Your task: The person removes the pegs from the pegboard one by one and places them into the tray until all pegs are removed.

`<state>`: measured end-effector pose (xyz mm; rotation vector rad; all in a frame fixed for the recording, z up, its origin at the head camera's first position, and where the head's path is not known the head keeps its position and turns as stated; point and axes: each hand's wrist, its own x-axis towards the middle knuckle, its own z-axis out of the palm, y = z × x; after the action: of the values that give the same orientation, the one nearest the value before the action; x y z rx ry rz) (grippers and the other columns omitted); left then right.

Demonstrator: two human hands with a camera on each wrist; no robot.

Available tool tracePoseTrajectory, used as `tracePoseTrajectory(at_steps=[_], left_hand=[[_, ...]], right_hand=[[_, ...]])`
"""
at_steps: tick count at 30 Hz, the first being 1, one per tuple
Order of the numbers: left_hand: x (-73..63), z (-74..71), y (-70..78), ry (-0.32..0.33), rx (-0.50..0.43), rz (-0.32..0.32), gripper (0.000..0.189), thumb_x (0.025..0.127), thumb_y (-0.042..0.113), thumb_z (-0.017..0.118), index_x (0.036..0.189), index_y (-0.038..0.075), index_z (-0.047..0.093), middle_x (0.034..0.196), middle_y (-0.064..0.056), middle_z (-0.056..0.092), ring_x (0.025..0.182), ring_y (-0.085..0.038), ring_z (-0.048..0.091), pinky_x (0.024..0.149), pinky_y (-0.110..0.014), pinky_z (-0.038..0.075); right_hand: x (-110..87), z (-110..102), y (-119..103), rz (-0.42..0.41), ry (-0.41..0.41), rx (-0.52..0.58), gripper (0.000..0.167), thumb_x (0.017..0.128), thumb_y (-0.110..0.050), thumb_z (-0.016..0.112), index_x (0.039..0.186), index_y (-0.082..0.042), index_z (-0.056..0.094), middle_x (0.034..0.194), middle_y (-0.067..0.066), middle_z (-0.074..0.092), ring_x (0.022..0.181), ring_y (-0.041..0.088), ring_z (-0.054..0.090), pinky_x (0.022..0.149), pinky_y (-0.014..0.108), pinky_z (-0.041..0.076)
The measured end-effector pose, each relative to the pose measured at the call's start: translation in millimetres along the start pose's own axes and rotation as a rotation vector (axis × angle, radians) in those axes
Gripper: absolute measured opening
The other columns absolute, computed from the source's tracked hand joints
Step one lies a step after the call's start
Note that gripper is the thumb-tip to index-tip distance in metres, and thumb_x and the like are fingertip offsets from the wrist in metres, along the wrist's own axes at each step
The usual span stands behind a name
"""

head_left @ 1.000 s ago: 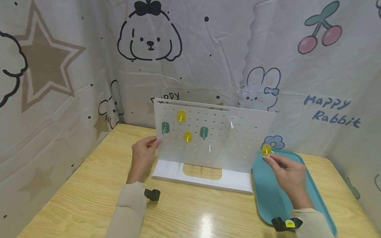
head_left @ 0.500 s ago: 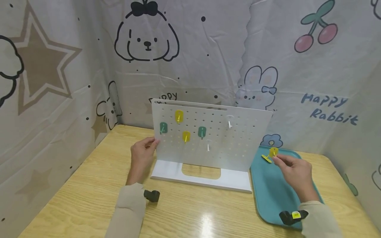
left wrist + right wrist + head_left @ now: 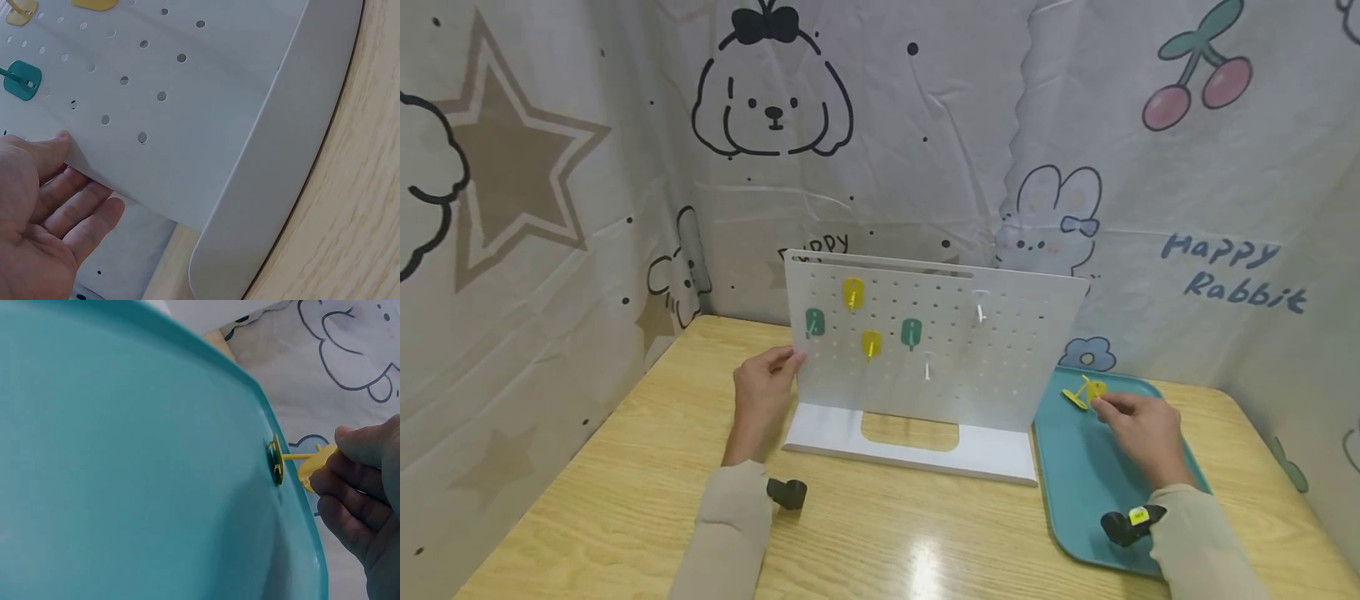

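Note:
A white pegboard (image 3: 985,400) stands upright on its base, with yellow, green and white hooks on its front. My left hand (image 3: 763,392) grips its left edge; in the left wrist view the thumb lies on the front and fingers (image 3: 81,212) pass behind. Above the far end of the teal tray (image 3: 1097,475), my right hand (image 3: 1142,433) pinches a yellow hook (image 3: 317,465) between thumb and fingers. A second yellow hook (image 3: 1075,399) lies on the tray right beside it, its stem pointing up (image 3: 298,456). Whether the two hooks touch, I cannot tell.
The pegboard's white base (image 3: 820,427) has a cut-out and sits close to the tray's left rim. Under everything is a wooden table (image 3: 647,467). A printed cloth (image 3: 880,167) hangs behind and at both sides.
My right hand has moved right and slightly down toward the tray with the yellow hook. The second yellow hook now shows more plainly beside it. My left hand keeps its hold on the pegboard.

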<state>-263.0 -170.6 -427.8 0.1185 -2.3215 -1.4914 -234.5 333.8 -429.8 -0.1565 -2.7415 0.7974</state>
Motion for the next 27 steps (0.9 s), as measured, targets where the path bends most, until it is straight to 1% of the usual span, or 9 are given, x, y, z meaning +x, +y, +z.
tracePoseTrajectory(at_steps=[3, 5, 8, 12, 16, 20, 22, 24, 27], left_hand=[[-0.5, 1.3, 0.2, -0.004, -0.004, 0.001, 0.028, 0.097, 0.029, 0.068, 0.113, 0.006, 0.074, 0.102, -0.01, 0.074, 0.093, -0.024, 0.07, 0.08, -0.041, 0.056], [-0.9, 1.9, 0.2, -0.005, -0.003, 0.006, 0.028, 0.098, 0.028, 0.068, 0.113, 0.006, 0.074, 0.102, -0.01, 0.074, 0.093, -0.024, 0.07, 0.08, -0.041, 0.056], [-1.2, 2.4, 0.1, -0.003, 0.0, 0.008, 0.027, 0.098, 0.028, 0.068, 0.113, 0.006, 0.074, 0.102, -0.01, 0.074, 0.092, -0.024, 0.071, 0.079, -0.041, 0.056], [-0.9, 2.2, 0.3, -0.004, 0.002, 0.003, 0.027, 0.098, 0.028, 0.068, 0.113, 0.006, 0.074, 0.102, -0.009, 0.074, 0.093, -0.023, 0.07, 0.08, -0.041, 0.056], [-0.4, 1.8, 1.1, -0.006, 0.008, -0.003, 0.028, 0.098, 0.03, 0.067, 0.114, 0.007, 0.074, 0.104, -0.009, 0.074, 0.094, -0.023, 0.07, 0.079, -0.041, 0.057], [-0.1, 1.4, 1.5, -0.009, 0.01, -0.009, 0.029, 0.098, 0.03, 0.067, 0.115, 0.008, 0.074, 0.104, -0.009, 0.074, 0.094, -0.023, 0.07, 0.079, -0.04, 0.057], [-0.2, 1.0, 1.5, -0.007, 0.009, -0.014, 0.029, 0.098, 0.031, 0.067, 0.115, 0.008, 0.074, 0.104, -0.009, 0.074, 0.093, -0.022, 0.07, 0.079, -0.04, 0.057], [-0.1, 0.6, 1.3, -0.005, 0.01, -0.014, 0.03, 0.098, 0.031, 0.067, 0.115, 0.007, 0.074, 0.104, -0.009, 0.074, 0.093, -0.022, 0.07, 0.079, -0.04, 0.057], [0.0, -0.1, 0.6, -0.002, 0.009, -0.014, 0.03, 0.098, 0.031, 0.068, 0.116, 0.008, 0.074, 0.104, -0.009, 0.074, 0.094, -0.022, 0.07, 0.079, -0.04, 0.057]], right_hand=[[2.9, 1, 4, 0.043, -0.034, -0.026, 0.039, 0.1, -0.029, 0.063, 0.115, 0.006, 0.07, 0.104, 0.022, 0.071, 0.102, 0.042, 0.059, 0.081, 0.056, 0.046], [4.6, 2, 7, 0.055, -0.051, -0.052, 0.038, 0.099, -0.028, 0.064, 0.114, 0.007, 0.07, 0.107, 0.024, 0.07, 0.103, 0.044, 0.058, 0.082, 0.058, 0.045], [6.6, 4, 10, 0.027, -0.058, -0.088, 0.035, 0.098, -0.025, 0.066, 0.11, 0.007, 0.072, 0.104, 0.024, 0.07, 0.1, 0.044, 0.06, 0.078, 0.056, 0.046], [7.9, 9, 11, -0.012, -0.053, -0.102, 0.029, 0.096, -0.019, 0.067, 0.105, 0.007, 0.073, 0.1, 0.023, 0.071, 0.092, 0.039, 0.063, 0.072, 0.051, 0.048], [8.1, 12, 8, -0.019, -0.046, -0.096, 0.028, 0.094, -0.018, 0.068, 0.104, 0.007, 0.073, 0.099, 0.023, 0.071, 0.09, 0.037, 0.063, 0.07, 0.05, 0.048], [6.2, 12, 5, -0.027, -0.039, -0.087, 0.03, 0.095, -0.021, 0.068, 0.107, 0.007, 0.072, 0.103, 0.024, 0.071, 0.095, 0.042, 0.063, 0.074, 0.053, 0.049], [4.6, 10, 3, -0.021, -0.039, -0.069, 0.034, 0.097, -0.024, 0.067, 0.112, 0.007, 0.071, 0.108, 0.025, 0.069, 0.1, 0.044, 0.062, 0.078, 0.055, 0.049], [2.5, 8, 0, -0.007, -0.036, -0.047, 0.039, 0.099, -0.028, 0.064, 0.116, 0.006, 0.069, 0.113, 0.026, 0.068, 0.105, 0.045, 0.061, 0.081, 0.056, 0.048], [-1.4, 4, -9, 0.037, -0.022, 0.017, 0.046, 0.101, -0.034, 0.061, 0.123, 0.006, 0.066, 0.119, 0.026, 0.066, 0.111, 0.045, 0.059, 0.085, 0.056, 0.049]])
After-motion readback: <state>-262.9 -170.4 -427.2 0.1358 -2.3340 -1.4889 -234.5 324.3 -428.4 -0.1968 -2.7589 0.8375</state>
